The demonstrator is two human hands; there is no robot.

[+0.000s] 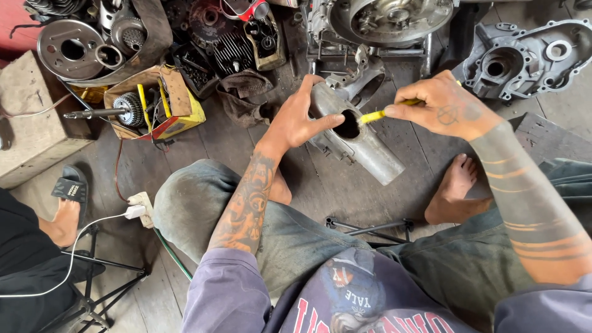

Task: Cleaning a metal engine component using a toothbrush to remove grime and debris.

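My left hand point(300, 120) grips a grey metal engine casing point(364, 153), a tube-like part with a round opening near its top, held above the wooden floor between my knees. My right hand point(441, 105) pinches a thin yellow-handled tool point(376, 115) whose tip sits at the edge of that round opening. Both forearms reach in from the bottom of the view. My bare right foot point(453, 191) rests on the floor just below the casing.
Engine parts lie all around the top: a large round housing point(388, 18), a grey crankcase cover point(530, 58), a finned cylinder point(228, 49), a cardboard box with a gear shaft point(132, 108). Another person's sandalled foot point(65, 206) is at left, beside a power strip point(142, 206).
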